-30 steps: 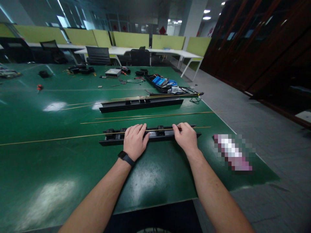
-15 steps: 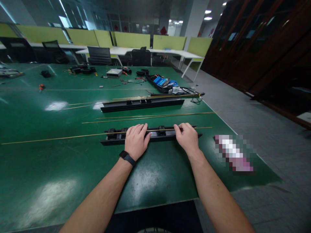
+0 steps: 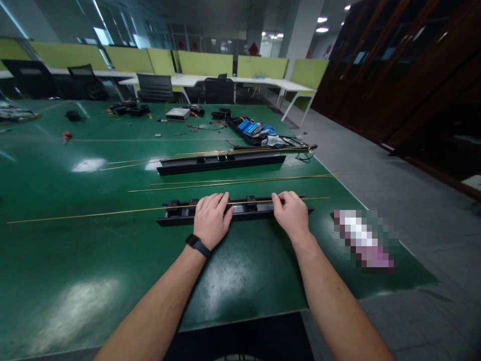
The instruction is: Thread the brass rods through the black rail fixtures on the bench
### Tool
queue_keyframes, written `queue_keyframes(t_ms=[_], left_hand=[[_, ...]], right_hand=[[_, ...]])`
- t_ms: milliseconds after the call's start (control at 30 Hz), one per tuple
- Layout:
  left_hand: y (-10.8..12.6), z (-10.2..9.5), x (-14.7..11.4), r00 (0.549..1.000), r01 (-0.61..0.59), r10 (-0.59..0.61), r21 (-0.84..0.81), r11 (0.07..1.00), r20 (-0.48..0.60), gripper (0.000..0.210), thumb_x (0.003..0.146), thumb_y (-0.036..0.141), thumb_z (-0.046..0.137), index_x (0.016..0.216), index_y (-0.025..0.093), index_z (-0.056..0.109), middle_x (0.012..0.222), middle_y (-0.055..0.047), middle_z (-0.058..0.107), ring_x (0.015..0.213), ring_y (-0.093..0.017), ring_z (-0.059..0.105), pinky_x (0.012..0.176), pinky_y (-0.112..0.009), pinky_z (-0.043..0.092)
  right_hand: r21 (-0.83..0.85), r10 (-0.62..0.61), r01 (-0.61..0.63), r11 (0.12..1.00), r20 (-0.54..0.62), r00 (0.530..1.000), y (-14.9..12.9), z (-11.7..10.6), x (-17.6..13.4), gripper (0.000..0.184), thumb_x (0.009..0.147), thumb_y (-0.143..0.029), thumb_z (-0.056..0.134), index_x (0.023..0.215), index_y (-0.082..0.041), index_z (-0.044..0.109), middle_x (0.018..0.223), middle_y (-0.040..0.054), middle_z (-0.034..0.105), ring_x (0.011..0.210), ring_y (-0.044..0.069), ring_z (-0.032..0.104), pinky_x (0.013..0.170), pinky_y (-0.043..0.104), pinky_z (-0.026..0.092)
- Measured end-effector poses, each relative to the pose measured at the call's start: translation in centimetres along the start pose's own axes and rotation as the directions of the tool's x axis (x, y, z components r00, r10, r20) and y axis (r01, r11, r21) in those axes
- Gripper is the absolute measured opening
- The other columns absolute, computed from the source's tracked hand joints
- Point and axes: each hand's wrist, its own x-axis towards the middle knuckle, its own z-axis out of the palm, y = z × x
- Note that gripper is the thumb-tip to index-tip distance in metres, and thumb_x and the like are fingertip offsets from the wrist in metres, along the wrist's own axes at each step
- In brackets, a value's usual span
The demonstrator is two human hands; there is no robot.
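Note:
A long black channel-shaped rail (image 3: 248,215) with dark blocks inside lies across the green table in front of me. A thin brass-coloured rod (image 3: 93,214) runs lengthwise over it and sticks out past both ends, much farther on the left. My left hand (image 3: 212,215), with a dark band on its wrist, is laid over the rail's middle. Its fingers curl over the far side and the thumb rests on the near side; the rod passes under them. Near the rail's right end, my right hand (image 3: 291,213) is closed in a pinch on the rod. Its fingertips are partly hidden.
Beyond lie two loose rods (image 3: 233,180) and a second black rail (image 3: 221,164) with more rods on top. An open tray (image 3: 244,135) of blue and white items sits farther back. A blurred pink item (image 3: 363,238) lies to the right, near the table's edge.
My right hand has shifted slightly right, and the rod's left end has slid a little to the right with it. My left hand stays in place on the rail.

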Motion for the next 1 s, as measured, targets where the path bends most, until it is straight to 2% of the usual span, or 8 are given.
queue_keyframes(t_ms=[300, 467, 800, 1000], left_hand=[[0.16, -0.04, -0.01, 1.000, 0.017, -0.017, -0.013, 1.000, 0.005, 0.044, 0.103, 0.039, 0.049, 0.139, 0.019, 0.062, 0.132, -0.013, 0.071, 0.128, -0.030, 0.061, 0.111, -0.050, 0.039], [0.12, 0.00, -0.04, 1.000, 0.023, -0.023, -0.026, 0.999, 0.005, 0.044, 0.102, 0.038, 0.049, 0.141, 0.021, 0.061, 0.132, -0.012, 0.070, 0.128, -0.030, 0.060, 0.112, -0.049, 0.039], [0.01, -0.16, -0.03, 1.000, 0.009, -0.009, -0.009, 1.000, 0.015, 0.044, 0.103, 0.039, 0.048, 0.140, 0.019, 0.060, 0.131, -0.012, 0.070, 0.128, -0.029, 0.060, 0.113, -0.048, 0.039], [0.08, -0.10, -0.06, 1.000, 0.015, -0.015, -0.010, 1.000, 0.010, 0.043, 0.103, 0.038, 0.049, 0.140, 0.020, 0.060, 0.132, -0.012, 0.070, 0.129, -0.030, 0.060, 0.113, -0.049, 0.039]], right_hand=[[-0.004, -0.031, 0.031, 1.000, -0.030, 0.999, -0.43, 0.09, -0.23, 0.040, 0.100, -0.053, 0.050, 0.088, -0.021, 0.071, 0.092, 0.0070, 0.068, 0.082, 0.019, 0.061, 0.074, 0.031, 0.040], [0.004, -0.073, 0.073, 0.997, -0.015, 0.997, -0.20, 0.44, -0.30, 0.039, 0.099, -0.053, 0.051, 0.086, -0.021, 0.070, 0.092, 0.0057, 0.068, 0.081, 0.018, 0.061, 0.072, 0.031, 0.040], [-0.018, -0.030, 0.030, 0.999, -0.004, 1.000, 0.30, 0.17, 0.15, 0.040, 0.098, -0.052, 0.051, 0.079, -0.021, 0.066, 0.086, 0.0065, 0.064, 0.076, 0.019, 0.057, 0.070, 0.032, 0.037], [-0.034, -0.008, 0.008, 0.999, -0.018, 1.000, 0.38, -0.04, 0.26, 0.038, 0.099, -0.049, 0.051, 0.081, -0.020, 0.067, 0.088, 0.0070, 0.065, 0.076, 0.020, 0.058, 0.072, 0.033, 0.038]])
